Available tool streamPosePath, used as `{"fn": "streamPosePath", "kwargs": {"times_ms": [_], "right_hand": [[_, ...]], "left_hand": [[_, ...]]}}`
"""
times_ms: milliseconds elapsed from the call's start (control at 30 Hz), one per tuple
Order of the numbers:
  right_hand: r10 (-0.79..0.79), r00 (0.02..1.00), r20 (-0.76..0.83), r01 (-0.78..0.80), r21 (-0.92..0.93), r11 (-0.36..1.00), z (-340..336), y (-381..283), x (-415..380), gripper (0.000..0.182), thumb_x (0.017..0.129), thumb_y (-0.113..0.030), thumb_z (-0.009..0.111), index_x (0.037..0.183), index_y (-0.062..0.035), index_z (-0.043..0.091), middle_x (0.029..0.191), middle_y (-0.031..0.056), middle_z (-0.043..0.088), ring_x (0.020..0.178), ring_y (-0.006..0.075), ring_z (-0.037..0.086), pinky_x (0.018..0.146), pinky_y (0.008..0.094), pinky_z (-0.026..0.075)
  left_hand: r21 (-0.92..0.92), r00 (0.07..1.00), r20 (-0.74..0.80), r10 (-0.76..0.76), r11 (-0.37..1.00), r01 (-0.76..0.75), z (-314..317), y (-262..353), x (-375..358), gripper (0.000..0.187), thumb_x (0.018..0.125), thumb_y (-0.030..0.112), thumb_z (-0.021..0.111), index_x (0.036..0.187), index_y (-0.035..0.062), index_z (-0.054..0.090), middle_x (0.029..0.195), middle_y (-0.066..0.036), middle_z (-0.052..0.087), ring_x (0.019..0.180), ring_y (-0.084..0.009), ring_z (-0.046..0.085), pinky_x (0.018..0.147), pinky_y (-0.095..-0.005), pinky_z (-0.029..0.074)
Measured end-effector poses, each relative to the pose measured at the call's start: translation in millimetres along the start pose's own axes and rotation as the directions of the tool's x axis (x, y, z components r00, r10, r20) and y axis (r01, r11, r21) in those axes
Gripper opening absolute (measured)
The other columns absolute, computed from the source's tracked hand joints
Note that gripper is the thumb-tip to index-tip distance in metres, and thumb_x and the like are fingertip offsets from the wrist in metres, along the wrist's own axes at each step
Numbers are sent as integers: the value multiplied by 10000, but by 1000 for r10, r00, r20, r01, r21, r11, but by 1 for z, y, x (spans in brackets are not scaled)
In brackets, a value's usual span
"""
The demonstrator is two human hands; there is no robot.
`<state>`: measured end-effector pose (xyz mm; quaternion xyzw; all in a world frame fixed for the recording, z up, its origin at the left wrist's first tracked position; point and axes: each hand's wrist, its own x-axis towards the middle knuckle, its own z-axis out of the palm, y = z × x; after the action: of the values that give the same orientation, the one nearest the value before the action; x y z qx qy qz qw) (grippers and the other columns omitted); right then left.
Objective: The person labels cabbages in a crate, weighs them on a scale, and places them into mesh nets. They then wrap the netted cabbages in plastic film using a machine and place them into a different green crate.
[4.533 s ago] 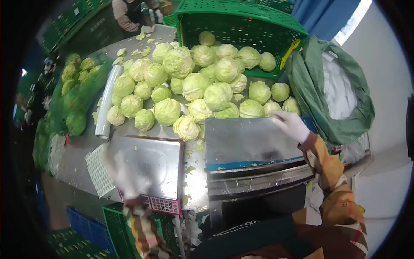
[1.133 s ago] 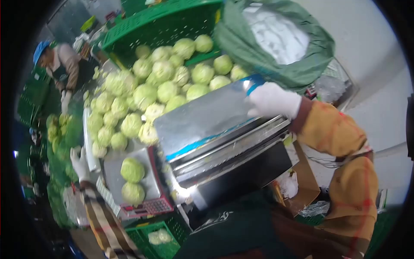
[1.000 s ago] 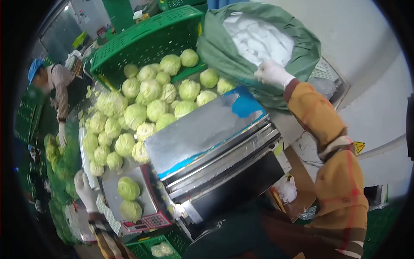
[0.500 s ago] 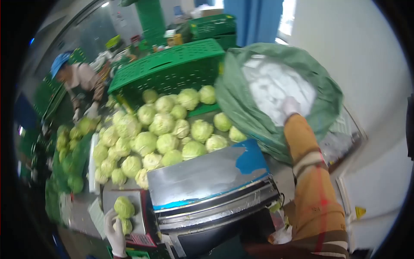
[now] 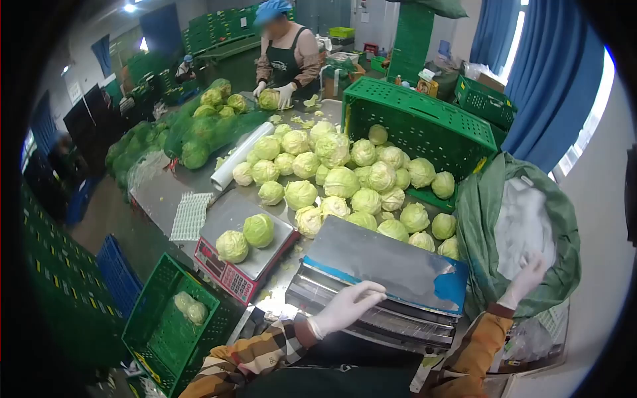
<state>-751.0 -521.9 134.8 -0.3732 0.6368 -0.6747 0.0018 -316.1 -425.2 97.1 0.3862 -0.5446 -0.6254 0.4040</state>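
Note:
My left hand (image 5: 348, 308), in a white glove, hovers over the front of the metal wrapping machine (image 5: 385, 262). Its fingers stretch out to the right, with nothing visible in them. At the near side of the green sack (image 5: 564, 232), my gloved right hand (image 5: 527, 280) has its fingers bent together against the soft white contents (image 5: 521, 222). Whatever those fingers hold blends into the white and cannot be made out. Two cabbages (image 5: 258, 230) rest on the plate of the red digital scale (image 5: 225, 272), left of the machine.
Many loose cabbages (image 5: 342, 182) cover the table behind the machine, before a tipped green crate (image 5: 424, 109). A white roll (image 5: 242, 156) and netted cabbages (image 5: 196, 152) lie to the left. Across the table, a person (image 5: 285, 56) handles a cabbage. A lower crate (image 5: 166, 331) holds wrapped cabbages (image 5: 190, 307).
My left hand has left the cabbages on the scale and moved right over the machine. My right hand has drawn back toward the sack's near edge. The view has swung left.

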Motion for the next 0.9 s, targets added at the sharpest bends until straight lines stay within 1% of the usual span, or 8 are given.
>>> {"fn": "streamPosePath", "kwargs": {"times_ms": [67,167,233,333,400,467,767,900], "right_hand": [[-73,979,-192,86,59,995,-19,-23,-10,256,979,-135,463,1145,40,550,1017,117,641,880,203,627,719,315,508],[200,974,110,-219,697,683,-15,-96,-64,220,989,-233,449,1030,-40,547,911,54,556,760,177,555,708,316,471],[-85,674,733,-737,675,-28,13,-125,-125,148,882,-176,555,810,-86,462,733,38,480,587,114,414,490,331,343],[-12,149,989,-830,132,542,68,-142,-205,104,881,-73,507,807,-55,578,769,12,548,583,100,488,567,254,416],[139,70,988,-535,-81,841,88,-203,-245,99,921,-86,568,984,-16,601,873,18,595,754,67,544,679,208,451],[-61,297,953,-513,213,831,112,-195,-294,278,911,-25,596,1175,-31,512,1008,24,595,925,81,564,810,234,471],[-371,714,593,17,515,857,139,-219,-357,28,893,-14,589,872,0,600,898,77,619,794,132,583,726,275,475],[-29,519,854,-434,293,852,144,-208,-349,327,1028,-310,458,862,-42,545,947,87,656,834,147,625,750,268,496]], "left_hand": [[-37,1000,3,-29,999,29,0,-1,-10,286,1003,193,507,1216,10,556,1126,-83,649,1048,-136,605,907,-270,479],[-189,988,-49,-144,973,133,-13,-6,-18,336,1017,257,467,1237,14,543,1128,-91,648,1055,-158,616,902,-292,489],[-336,977,-69,-200,927,166,-18,4,-16,384,1028,308,429,1253,13,527,1156,-109,636,1084,-182,608,923,-312,483],[-492,988,-129,-90,870,15,-14,7,-13,470,1039,349,370,1364,11,409,1253,-141,572,1143,-223,571,963,-338,457],[-327,971,-202,130,925,-192,-9,10,-14,522,1047,345,336,1447,14,282,1332,-145,499,1144,-209,525,1002,-327,402],[-212,838,-472,274,887,-410,-8,7,-9,496,1054,332,314,1410,-11,355,1335,-139,495,1108,-192,522,997,-317,397],[-226,731,-644,224,858,-462,-55,54,-66,510,1068,334,264,1320,-51,483,1257,-144,562,1126,-177,543,979,-305,429],[-230,601,-770,213,786,-574,-59,17,-76,342,1042,293,416,1068,9,605,967,-36,616,892,-76,556,764,-247,457]]}}
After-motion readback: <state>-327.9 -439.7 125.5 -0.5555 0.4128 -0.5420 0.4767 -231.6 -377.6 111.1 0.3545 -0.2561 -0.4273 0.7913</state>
